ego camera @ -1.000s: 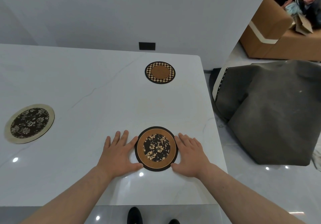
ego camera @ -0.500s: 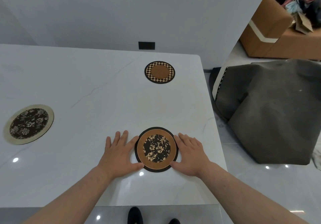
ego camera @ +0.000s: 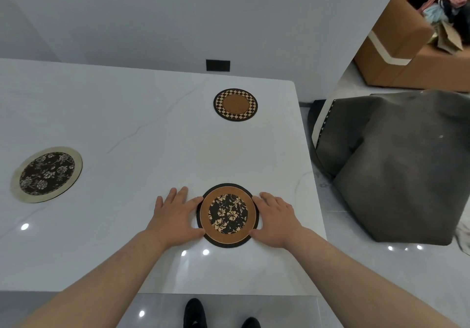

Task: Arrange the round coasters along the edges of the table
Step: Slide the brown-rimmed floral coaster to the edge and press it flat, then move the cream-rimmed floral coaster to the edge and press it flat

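Observation:
A brown coaster with a black floral centre point(ego camera: 228, 215) lies flat on the white table point(ego camera: 132, 129), near the front right corner. My left hand point(ego camera: 175, 215) rests palm down against its left rim, fingers spread. My right hand point(ego camera: 276, 219) rests the same way against its right rim. Thumbs and forefingers curve around the rim; neither hand lifts the coaster. A checkered-rim coaster point(ego camera: 235, 104) lies farther back near the right edge. A cream-rimmed floral coaster point(ego camera: 47, 174) lies at the left.
The table's right edge runs just right of my right hand, the front edge below my forearms. A grey bag point(ego camera: 396, 165) sits on the floor to the right, with a cardboard box point(ego camera: 396, 55) of clothes behind it. My shoes point(ego camera: 194, 313) show under the front edge.
Almost nothing differs. Both hands stay against the brown floral coaster's rim, and the coaster stays in the same spot.

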Demonstrator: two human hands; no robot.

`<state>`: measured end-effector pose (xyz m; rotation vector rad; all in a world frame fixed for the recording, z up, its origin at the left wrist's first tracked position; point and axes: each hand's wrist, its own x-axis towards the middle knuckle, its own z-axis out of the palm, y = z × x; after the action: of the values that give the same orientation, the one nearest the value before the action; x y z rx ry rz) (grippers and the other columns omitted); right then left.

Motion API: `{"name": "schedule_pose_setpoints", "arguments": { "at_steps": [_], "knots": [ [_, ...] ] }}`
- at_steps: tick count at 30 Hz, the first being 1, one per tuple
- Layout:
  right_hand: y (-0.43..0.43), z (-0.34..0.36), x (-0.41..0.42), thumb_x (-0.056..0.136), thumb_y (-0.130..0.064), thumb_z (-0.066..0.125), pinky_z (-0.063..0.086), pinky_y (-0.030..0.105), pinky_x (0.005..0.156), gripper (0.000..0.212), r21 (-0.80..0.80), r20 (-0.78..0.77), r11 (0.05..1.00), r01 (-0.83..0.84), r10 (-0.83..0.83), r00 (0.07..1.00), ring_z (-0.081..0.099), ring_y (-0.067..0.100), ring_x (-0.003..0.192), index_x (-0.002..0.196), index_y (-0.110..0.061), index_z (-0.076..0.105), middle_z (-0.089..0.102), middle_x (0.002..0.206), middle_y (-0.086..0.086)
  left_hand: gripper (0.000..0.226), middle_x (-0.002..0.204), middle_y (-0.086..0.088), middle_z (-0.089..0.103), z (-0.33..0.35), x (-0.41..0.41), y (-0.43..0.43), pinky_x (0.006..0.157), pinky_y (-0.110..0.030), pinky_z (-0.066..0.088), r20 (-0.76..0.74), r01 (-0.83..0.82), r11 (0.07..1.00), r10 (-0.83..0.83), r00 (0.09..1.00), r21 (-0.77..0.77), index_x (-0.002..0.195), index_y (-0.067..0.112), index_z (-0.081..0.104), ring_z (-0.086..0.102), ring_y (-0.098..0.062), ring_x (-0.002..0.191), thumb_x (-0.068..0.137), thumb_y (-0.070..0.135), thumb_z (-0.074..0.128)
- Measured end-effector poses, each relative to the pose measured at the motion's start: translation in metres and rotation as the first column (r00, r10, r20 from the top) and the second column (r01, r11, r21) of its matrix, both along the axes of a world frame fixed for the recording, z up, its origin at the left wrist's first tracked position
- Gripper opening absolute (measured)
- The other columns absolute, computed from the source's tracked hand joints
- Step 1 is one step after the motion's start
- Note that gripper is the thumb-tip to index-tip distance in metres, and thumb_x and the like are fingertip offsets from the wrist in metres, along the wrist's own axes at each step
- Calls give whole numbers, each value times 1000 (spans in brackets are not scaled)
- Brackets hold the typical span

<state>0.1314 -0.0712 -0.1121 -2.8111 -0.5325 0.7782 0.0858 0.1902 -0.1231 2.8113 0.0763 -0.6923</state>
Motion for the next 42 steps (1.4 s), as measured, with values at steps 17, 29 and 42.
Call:
{"name": "schedule_pose_setpoints", "arguments": {
  "at_steps": [17, 29, 42],
  "knots": [
    [-11, 128, 2, 94, -16, 44, 35, 29, 110, 45, 299, -13, 944, 143, -145, 989, 45, 13, 130, 137, -25, 49, 51, 142, -7, 50, 143, 8, 47, 144, -28, 10, 106, -29, 37, 15, -283, 884, 310, 951, -372, 134, 29, 49, 43, -10, 131, 88, 11, 48],
    [5, 195, -18, 95, -27, 51, 37, 31, 109, 44, 317, 79, 948, -36, 11, 997, 45, 13, 131, 139, -25, 48, 50, 143, -7, 45, 143, 3, 47, 219, -85, 0, 97, -23, 35, 109, -380, 844, 448, 887, -377, 134, 30, 50, 45, -11, 129, 92, 17, 50],
    [55, 220, -43, 92, -32, 53, 37, 30, 108, 47, 290, 155, 937, -193, 153, 976, 44, 11, 131, 139, -28, 46, 49, 144, -9, 45, 145, 8, 44, 247, -134, 50, 97, -24, 37, 142, -447, 826, 516, 845, -344, 136, 32, 47, 48, -8, 123, 92, 26, 52]
  ]
}}
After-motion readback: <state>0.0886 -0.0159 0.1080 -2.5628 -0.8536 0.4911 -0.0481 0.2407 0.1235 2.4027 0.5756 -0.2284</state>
